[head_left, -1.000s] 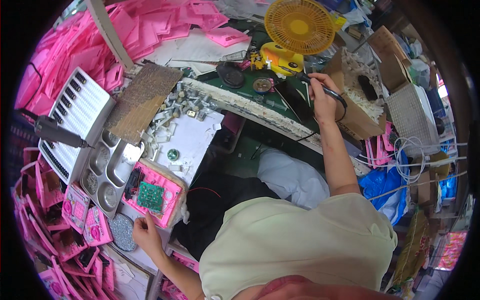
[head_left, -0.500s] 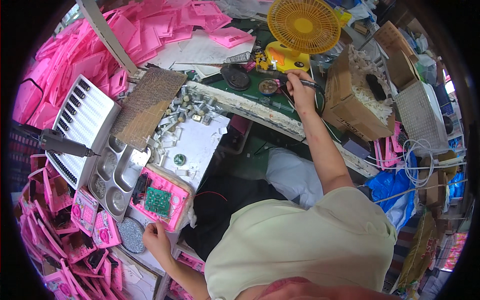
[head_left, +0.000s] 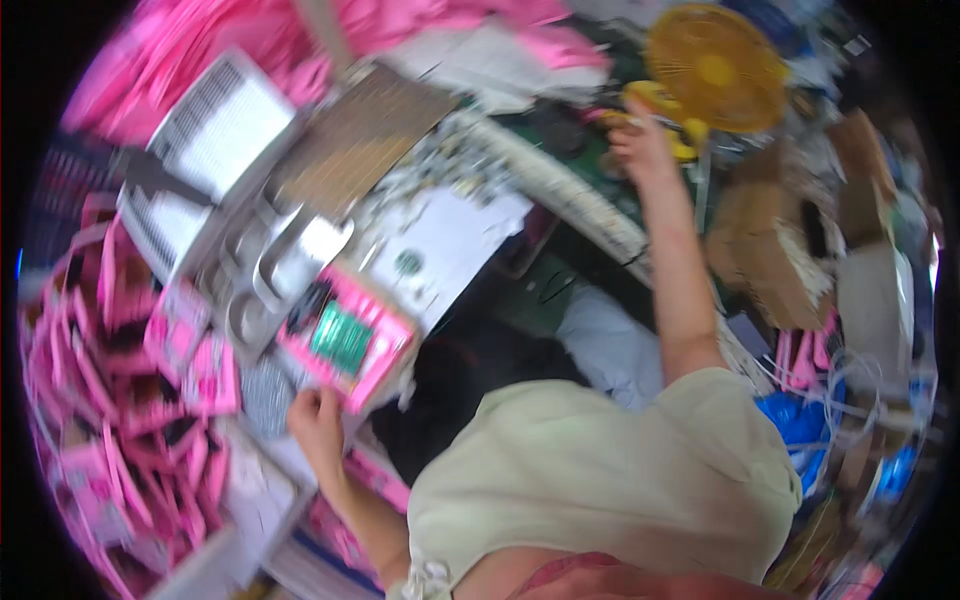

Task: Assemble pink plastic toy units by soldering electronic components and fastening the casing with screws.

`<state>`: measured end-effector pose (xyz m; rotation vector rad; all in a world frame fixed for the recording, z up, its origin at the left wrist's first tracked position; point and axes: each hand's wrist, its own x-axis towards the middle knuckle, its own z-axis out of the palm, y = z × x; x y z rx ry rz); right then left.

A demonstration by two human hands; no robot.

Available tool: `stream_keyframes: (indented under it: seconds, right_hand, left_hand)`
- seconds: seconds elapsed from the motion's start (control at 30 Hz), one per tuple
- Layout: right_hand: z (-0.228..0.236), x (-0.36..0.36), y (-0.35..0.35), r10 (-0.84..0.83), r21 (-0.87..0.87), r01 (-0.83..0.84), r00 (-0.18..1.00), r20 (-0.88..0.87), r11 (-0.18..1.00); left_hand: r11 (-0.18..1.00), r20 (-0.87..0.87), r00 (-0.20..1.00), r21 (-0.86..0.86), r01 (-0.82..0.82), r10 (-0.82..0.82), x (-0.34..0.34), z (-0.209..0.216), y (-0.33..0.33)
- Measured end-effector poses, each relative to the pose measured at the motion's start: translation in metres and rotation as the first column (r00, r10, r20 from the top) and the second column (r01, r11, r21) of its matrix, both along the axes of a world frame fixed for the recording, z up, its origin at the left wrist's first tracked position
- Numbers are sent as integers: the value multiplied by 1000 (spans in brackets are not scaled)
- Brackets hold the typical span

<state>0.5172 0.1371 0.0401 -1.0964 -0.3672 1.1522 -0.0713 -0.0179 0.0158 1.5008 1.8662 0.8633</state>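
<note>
White tabletop (head_left: 450, 235); pink casing (head_left: 374, 372) just beside left fingers (head_left: 318, 402).

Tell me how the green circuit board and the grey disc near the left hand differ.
Colour: the circuit board is green, the disc grey. Shape: the board is squarish, the disc rounded. Place: the board lies in a pink casing, the disc outside it. Shared: both lie close to the left hand.

Head-worn fisheye, looking steeply down past person's pale shirt (head_left: 600, 460), lower centre. Near, wide view: left hand (head_left: 317, 422) lower left, right hand (head_left: 640, 148) upper right, yellow fan (head_left: 716, 68) farther off. Black corners; motion blur throughout.
</note>
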Motion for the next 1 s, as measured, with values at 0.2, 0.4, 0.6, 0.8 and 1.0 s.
stream_keyframes:
  seconds: [0.2,0.4,0.6,0.8,1.0]
  right_hand:
    - [-20,-88,-65,305,58,-313,945,116,948]
    - [-1,-244,-103,810,-206,-797,498,309,568]
    - [-4,-319,-115,912,-258,-936,127,390,241]
    - [1,-296,-149,861,83,-886,463,210,457]
    - [49,-196,-187,576,178,-644,754,316,744]
  left_hand:
    - [994,287,953,-68,-84,100,-1,7,-9]
    - [998,414,908,-16,-54,56,-4,12,-18]
    - [996,452,888,-23,-81,83,-18,16,-56]
    - [973,332,933,222,69,-142,0,8,-58]
    - [787,417,672,407,464,-612,98,67,-46]
